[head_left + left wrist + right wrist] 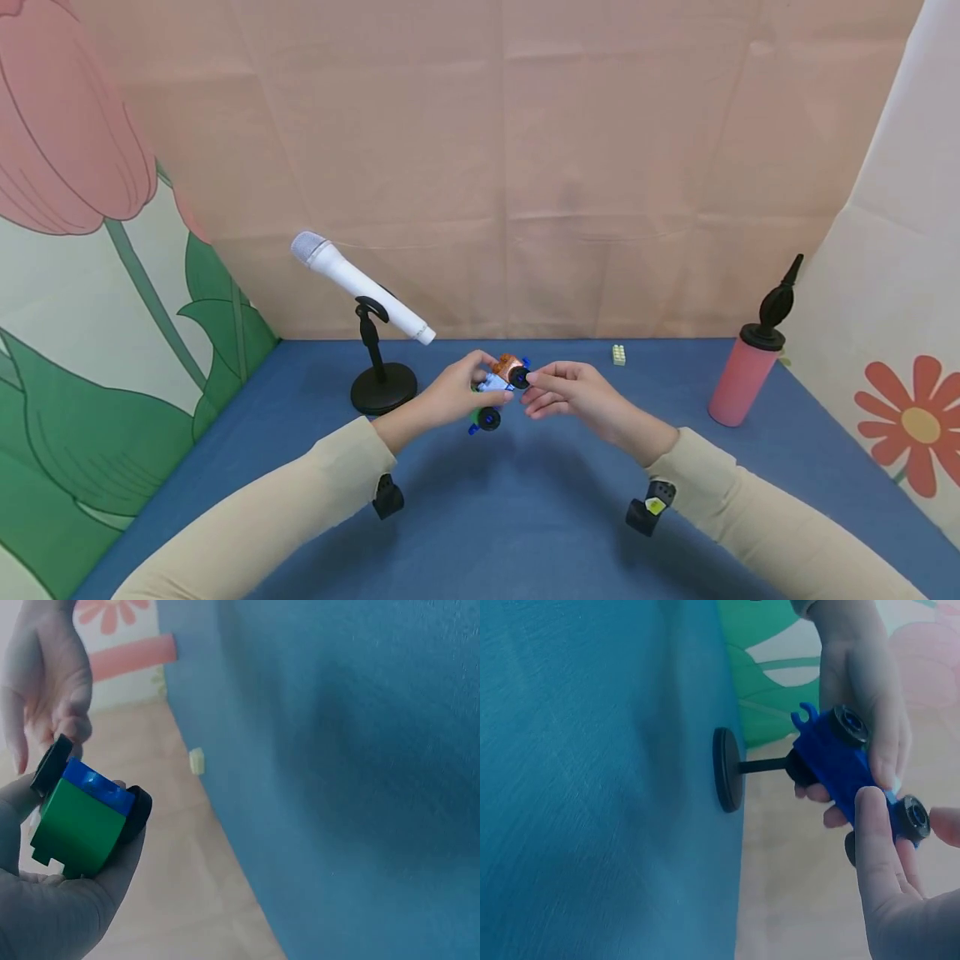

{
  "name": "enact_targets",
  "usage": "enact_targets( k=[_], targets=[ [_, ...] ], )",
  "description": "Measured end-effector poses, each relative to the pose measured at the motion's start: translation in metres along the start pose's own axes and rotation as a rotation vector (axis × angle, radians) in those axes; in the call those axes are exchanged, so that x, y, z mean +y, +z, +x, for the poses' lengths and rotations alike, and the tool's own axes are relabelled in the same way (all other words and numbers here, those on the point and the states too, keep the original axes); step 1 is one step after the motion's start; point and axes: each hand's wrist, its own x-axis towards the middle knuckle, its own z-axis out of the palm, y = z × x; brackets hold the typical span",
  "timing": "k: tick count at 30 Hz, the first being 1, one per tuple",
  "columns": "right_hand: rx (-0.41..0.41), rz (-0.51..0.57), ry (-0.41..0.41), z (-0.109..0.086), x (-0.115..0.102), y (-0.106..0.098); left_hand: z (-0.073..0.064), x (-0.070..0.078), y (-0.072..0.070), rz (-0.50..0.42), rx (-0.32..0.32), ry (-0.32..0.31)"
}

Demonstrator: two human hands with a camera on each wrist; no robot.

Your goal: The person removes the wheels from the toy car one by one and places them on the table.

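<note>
Above the table, my left hand [442, 393] grips a small toy car [495, 382] built of blocks, fingers on one side and thumb on the other. Orange and light blue parts show on the car in the head view. A green block [79, 829] on it faces the left wrist camera. The right wrist view shows its blue underside [840, 769] with black wheels and a hooked end. At a black wheel [519, 377], my right hand [581, 398] pinches the car with thumb and fingertips. One right finger lies along the underside.
A white microphone [367, 283] leans in a black stand [384, 389] left of my hands. Farther right stands a pink hand pump [744, 379] with a black nozzle. A pale yellow block [618, 355] lies near the back edge of the blue table [487, 533].
</note>
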Motion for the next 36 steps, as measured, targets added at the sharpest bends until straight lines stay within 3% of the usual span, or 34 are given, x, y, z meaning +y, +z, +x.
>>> enact_targets(
  k=[6,14,25,31,36],
  targets=[
    [0.015,-0.025,-0.031,0.003,-0.001,0.012,0.000,-0.006,0.007,-0.070,0.010,0.003],
    [0.176,-0.105,-0.046,0.008,0.002,0.024,-0.005,-0.007,0.012,-0.080,0.048,-0.007],
    [0.279,-0.127,-0.072,0.010,0.005,0.032,-0.010,-0.011,0.016,-0.108,0.051,-0.019],
    [0.294,-0.130,-0.131,0.011,0.008,0.034,-0.009,-0.015,0.017,-0.106,0.052,-0.032],
    [0.298,-0.214,-0.217,0.012,0.011,0.035,-0.009,-0.015,0.017,-0.088,0.069,-0.051]
  ],
)
